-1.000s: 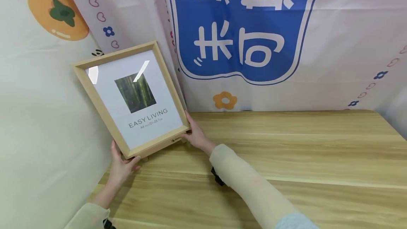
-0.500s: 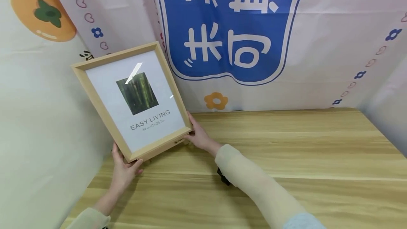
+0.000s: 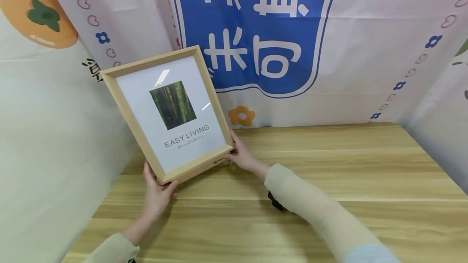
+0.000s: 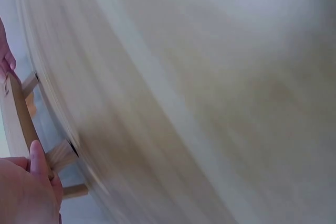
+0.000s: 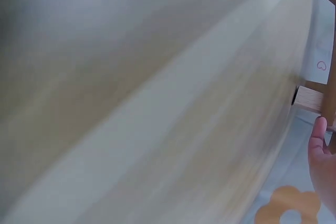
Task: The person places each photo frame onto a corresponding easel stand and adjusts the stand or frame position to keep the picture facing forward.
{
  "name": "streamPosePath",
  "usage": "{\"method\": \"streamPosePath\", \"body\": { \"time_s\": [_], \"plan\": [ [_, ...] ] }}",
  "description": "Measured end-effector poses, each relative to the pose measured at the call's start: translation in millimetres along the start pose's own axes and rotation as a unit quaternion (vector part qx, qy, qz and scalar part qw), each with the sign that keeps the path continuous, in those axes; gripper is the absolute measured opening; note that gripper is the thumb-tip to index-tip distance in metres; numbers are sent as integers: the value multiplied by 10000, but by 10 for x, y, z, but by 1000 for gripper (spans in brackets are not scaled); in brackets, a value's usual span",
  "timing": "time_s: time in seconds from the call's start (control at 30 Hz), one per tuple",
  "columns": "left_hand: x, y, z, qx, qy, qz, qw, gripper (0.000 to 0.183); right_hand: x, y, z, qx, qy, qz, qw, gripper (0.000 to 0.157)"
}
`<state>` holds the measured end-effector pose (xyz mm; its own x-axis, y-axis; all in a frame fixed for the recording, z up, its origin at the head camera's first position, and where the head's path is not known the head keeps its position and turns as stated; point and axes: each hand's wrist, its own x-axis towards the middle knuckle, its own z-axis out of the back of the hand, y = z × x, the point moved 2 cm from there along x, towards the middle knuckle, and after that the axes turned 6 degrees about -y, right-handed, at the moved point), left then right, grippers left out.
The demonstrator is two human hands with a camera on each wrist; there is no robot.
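A light wooden picture frame with a bamboo print and "EASY LIVING" on its sheet leans back at the table's left side, turned at an angle. Under its lower edge, a wooden stand's legs meet the tabletop in the left wrist view; most of the stand is hidden. My left hand grips the lower left corner, thumb in front. At the lower right corner, my right hand holds on with the thumb below and fingers along the side. One more stand leg shows in the right wrist view beside the right thumb.
The wood-grain table stretches away to the right. A printed cloth with a large blue sign hangs along its back edge. Pale cloth covers the wall close by the frame's left.
Both hands have shifted the picture frame rightward, away from the left wall, and its upper corner now overlaps the blue sign. The head view has turned slightly right. The grip looks unchanged.
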<state>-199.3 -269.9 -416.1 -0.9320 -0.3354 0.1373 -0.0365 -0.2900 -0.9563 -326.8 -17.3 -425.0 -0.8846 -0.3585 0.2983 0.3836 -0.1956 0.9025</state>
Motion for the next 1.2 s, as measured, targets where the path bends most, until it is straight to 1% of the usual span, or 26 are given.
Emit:
{"method": "streamPosePath", "body": {
  "time_s": [0.3, 0.5, 0.67, 0.73, 0.8, 0.9, 0.93, 1.0, 1.03, 1.13, 1.2],
  "plan": [
    [-51, -95, -300, -73, 138, -24, 9999, 110, -136, -62, 314, 24, -249, -224, 9994, 97],
    [-68, -137, -493, -161, 290, -27, 9994, 110, -258, -86, 520, 65, -553, -281, 9981, 96],
    [-101, -169, -649, -240, 462, 54, 9986, 108, -397, -100, 683, 158, -655, -583, 9960, 99],
    [-115, -179, -703, -254, 531, 51, 9983, 107, -451, -113, 742, 100, -658, -680, 9955, 100],
    [-128, -194, -755, -242, 602, 19, 9979, 107, -505, -119, 801, 157, -643, -700, 9953, 100],
    [-146, -222, -838, -209, 698, -77, 9973, 107, -629, 10, 902, 81, -651, -664, 9956, 99],
    [-163, -258, -864, -203, 746, -79, 9970, 106, -663, 9, 935, 77, -677, -654, 9955, 98],
    [-175, -277, -922, -202, 832, -73, 9963, 106, -729, 16, 1000, 63, -756, -672, 9948, 98],
    [-180, -286, -953, -190, 868, -78, 9960, 105, -762, 15, 1031, 46, -797, -672, 9945, 97],
    [-183, -303, -1052, -216, 973, -115, 9950, 105, -822, -110, 1115, 76, -964, -682, 9930, 99],
    [-166, -283, -1121, -200, 1011, -216, 9944, 106, -881, -106, 1167, 96, -1046, -692, 9921, 99]
  ]
}}
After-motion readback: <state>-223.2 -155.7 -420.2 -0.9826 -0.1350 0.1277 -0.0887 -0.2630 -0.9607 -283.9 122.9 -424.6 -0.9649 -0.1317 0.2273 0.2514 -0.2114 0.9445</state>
